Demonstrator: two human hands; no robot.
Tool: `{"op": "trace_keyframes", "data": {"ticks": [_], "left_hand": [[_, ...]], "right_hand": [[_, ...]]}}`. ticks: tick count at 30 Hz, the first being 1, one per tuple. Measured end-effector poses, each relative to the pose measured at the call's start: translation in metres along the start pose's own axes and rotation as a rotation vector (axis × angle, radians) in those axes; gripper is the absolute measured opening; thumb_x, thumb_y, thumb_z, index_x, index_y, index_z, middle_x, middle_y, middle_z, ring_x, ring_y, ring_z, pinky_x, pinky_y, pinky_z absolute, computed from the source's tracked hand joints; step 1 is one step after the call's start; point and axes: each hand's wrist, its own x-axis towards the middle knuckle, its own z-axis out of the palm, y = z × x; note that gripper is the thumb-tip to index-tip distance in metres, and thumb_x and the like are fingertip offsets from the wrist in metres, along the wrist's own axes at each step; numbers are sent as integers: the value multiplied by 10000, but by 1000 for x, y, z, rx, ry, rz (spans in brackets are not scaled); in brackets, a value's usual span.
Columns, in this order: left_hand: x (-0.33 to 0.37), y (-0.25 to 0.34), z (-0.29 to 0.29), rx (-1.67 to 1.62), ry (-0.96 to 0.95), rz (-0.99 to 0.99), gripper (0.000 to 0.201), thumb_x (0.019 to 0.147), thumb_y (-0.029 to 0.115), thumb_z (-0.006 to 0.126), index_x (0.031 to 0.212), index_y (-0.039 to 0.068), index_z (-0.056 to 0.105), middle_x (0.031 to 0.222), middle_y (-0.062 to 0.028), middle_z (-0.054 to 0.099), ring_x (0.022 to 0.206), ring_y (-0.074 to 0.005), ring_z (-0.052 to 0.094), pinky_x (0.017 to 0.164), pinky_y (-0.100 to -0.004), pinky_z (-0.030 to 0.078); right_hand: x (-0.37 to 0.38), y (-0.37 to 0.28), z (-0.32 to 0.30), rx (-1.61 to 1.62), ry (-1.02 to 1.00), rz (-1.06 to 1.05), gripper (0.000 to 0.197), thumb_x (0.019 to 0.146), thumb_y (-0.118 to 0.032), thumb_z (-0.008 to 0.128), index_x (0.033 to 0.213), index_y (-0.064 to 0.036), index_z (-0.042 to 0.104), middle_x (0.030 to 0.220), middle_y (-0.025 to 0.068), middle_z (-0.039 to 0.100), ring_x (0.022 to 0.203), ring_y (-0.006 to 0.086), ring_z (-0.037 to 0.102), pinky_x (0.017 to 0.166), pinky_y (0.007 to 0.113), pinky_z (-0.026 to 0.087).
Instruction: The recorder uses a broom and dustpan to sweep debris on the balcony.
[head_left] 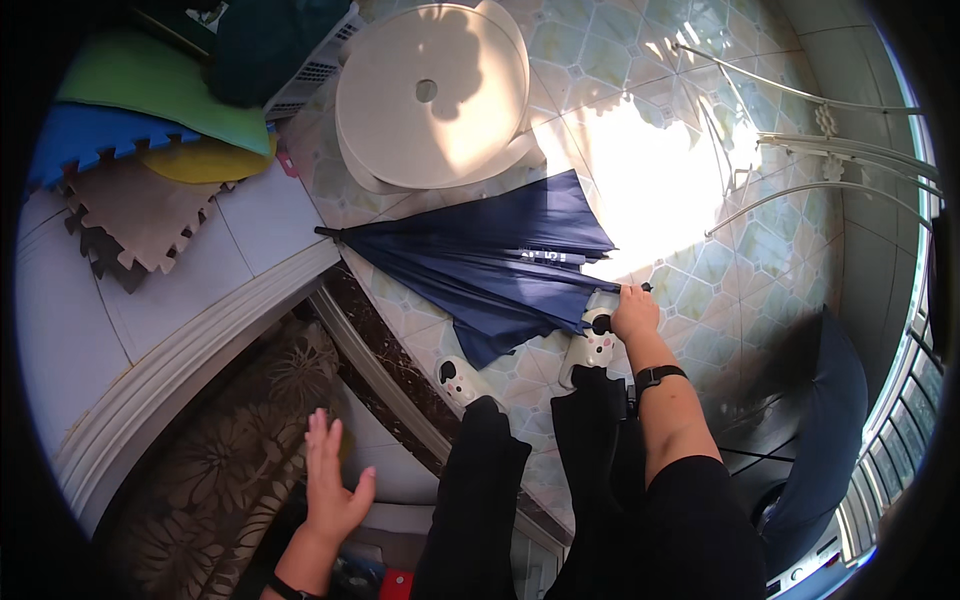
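We start with the widest thing, the tiled floor (pixel 700 290), pale with a diamond pattern, filling the upper and right part of the frame, with a bright patch of sun right of centre. Along the lower left runs one white moulded threshold (pixel 190 350), and below it one brown patterned rug (pixel 230 450).

At centre lies one dark blue umbrella (pixel 490 265), half collapsed on the tiles, its tip pointing left and its canopy fanning toward the right. A second dark blue umbrella (pixel 825 420) sits at the lower right edge of the frame. Above the first, at top centre, we count one stack of round white plastic stools (pixel 430 95) with a hole in the middle. At the right edge curves one white wire rack (pixel 830 150).

In the upper left we count four foam mats (pixel 140 150): green, blue, yellow and grey-brown, overlapping.

Our two legs in black trousers (pixel 560 480) fill the lower middle, ending in two white slippers (pixel 590 345) with dark spots.

Our right hand (pixel 634 310), right of centre, is curled closed over the handle end of the central umbrella, just beside the right slipper; a black wristband (pixel 660 376) circles that forearm. Our left hand (pixel 330 480), lower left, is spread flat, fingers apart, holding nothing, above the rug and well apart from the umbrella.
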Motion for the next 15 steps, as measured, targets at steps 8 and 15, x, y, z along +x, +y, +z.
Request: {"op": "trace_keyframes", "data": {"ticks": [8, 15], "left_hand": [[15, 16, 189, -996, -309, -381, 397, 863, 79, 538, 1242, 22, 434, 1195, -153, 481, 1071, -220, 532, 900, -311, 427], [-3, 88, 99, -806, -242, -181, 408, 818, 137, 591, 1189, 22, 467, 1152, -142, 513, 957, -217, 580, 836, -316, 459]], "right_hand": [[54, -3, 58, -238, -65, -62, 340, 843, -132, 413, 1158, -137, 541, 1081, 61, 580, 1078, 219, 522, 1056, 438, 214], [-71, 1, -103, -198, -201, -478, 300, 767, -292, 582, 905, -28, 545, 846, 160, 635, 801, 321, 625, 793, 450, 450]]}}
